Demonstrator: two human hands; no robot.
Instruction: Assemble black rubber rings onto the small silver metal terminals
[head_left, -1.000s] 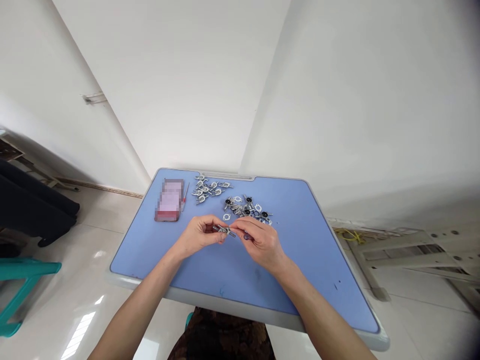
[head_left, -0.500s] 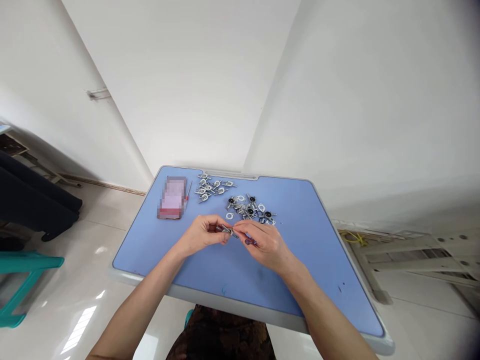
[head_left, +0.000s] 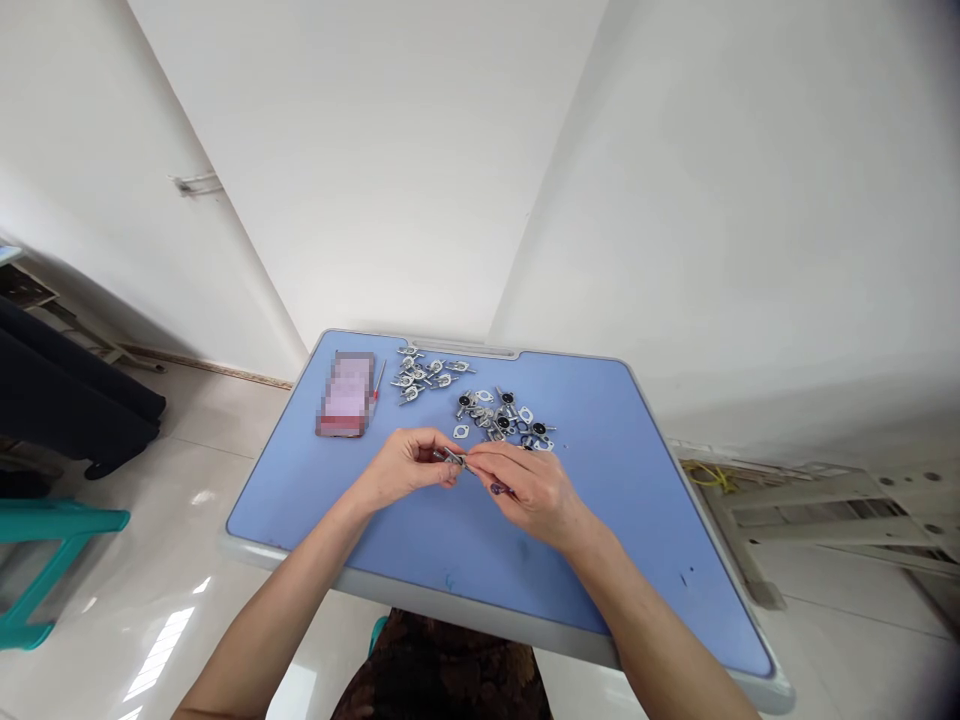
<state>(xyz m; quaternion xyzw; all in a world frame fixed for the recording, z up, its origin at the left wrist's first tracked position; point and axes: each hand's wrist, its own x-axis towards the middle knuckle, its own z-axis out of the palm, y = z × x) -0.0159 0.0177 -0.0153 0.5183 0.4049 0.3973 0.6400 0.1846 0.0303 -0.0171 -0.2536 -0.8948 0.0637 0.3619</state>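
Observation:
My left hand pinches a small metal fitting between thumb and fingers, above the blue table. Close against it, my right hand has its fingers pressed together at the fitting's right side. A slim tool with a dark purplish end sticks out below those fingers; the rest of it is hidden in the hand. Just beyond my hands lies a pile of metal fittings with black round centres, mixed with flat oval metal plates. Farther back and left is a group of similar silver fittings.
On the left of the blue table lies a phone-like flat object, its face blurred out. Beside it is a thin red-handled tool. A green stool and a person's dark trouser legs are at left. White walls stand behind.
The fitting in my left hand has turned slightly between the fingers. Both hands stay in nearly the same place, and the view has shifted a little.

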